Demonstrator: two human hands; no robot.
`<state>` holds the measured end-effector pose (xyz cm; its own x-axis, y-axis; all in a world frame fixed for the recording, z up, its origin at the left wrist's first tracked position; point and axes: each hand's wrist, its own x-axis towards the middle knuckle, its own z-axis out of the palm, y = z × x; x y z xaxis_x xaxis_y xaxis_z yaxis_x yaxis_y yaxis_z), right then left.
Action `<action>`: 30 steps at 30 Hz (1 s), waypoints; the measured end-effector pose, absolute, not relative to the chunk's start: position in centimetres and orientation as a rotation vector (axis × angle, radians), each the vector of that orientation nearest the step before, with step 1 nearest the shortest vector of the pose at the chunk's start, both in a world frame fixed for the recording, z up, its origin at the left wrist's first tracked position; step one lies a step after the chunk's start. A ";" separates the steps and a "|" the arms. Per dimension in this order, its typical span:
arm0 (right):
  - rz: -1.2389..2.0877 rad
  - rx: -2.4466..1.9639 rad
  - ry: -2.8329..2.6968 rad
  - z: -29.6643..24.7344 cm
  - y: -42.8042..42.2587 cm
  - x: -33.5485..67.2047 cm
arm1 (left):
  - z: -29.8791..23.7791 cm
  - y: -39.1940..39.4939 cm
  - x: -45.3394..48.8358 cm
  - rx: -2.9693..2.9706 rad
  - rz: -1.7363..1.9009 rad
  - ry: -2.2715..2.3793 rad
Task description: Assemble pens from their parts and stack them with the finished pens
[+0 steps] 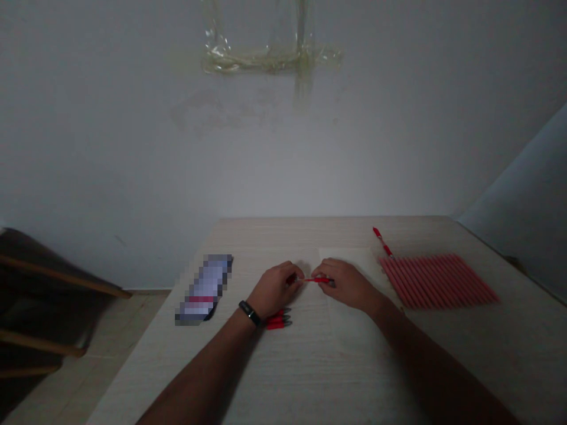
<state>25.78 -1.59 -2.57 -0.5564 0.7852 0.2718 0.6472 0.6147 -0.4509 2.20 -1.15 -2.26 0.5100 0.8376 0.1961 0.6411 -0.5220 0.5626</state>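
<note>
In front of me both hands meet over the table (pixel 301 378), pinching the two ends of a thin red pen (pixel 319 280). My left hand (pixel 277 290) is closed on its left end, where a slim, pale stretch shows between the hands. Around the red right part, the fingers of my right hand (pixel 344 283) are closed. Whether the pen is whole or in separate parts is too small to tell. Several red pens (pixel 277 322) with grey tips lie beside my left wrist, partly hidden by it.
Many red sticks (pixel 438 282) lie side by side in a neat row at the right. Behind their left end is another red pen (pixel 383 242). A blurred-out phone (pixel 206 289) lies at the left. A pale sheet (pixel 354 333) is under my right arm. The wall (pixel 283 165) borders the table's far edge.
</note>
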 end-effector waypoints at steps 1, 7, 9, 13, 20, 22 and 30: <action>0.419 -1.135 -2.396 -2.6 -1.6 25.8 | -2.2 -1.2 2.2 2.331 0.629 1.218; 0.422 -1.119 -2.404 -2.7 -1.5 25.8 | -2.1 -1.2 2.3 2.342 0.613 1.192; 0.420 -1.109 -2.387 -2.8 -1.5 25.7 | -2.2 -1.2 2.3 2.342 0.611 1.192; 0.424 -1.061 -2.358 -3.1 -1.5 25.5 | -2.2 -1.3 2.3 2.344 0.618 1.165; 0.418 -0.975 -2.353 -3.0 -1.5 25.2 | -1.9 -1.5 2.4 2.342 0.594 1.155; 0.428 -0.976 -2.332 -2.9 -1.7 25.0 | -1.9 -1.6 2.5 2.346 0.579 1.141; 0.487 -1.004 -2.278 -2.9 -1.9 24.8 | -2.0 -1.7 2.7 2.335 0.574 1.080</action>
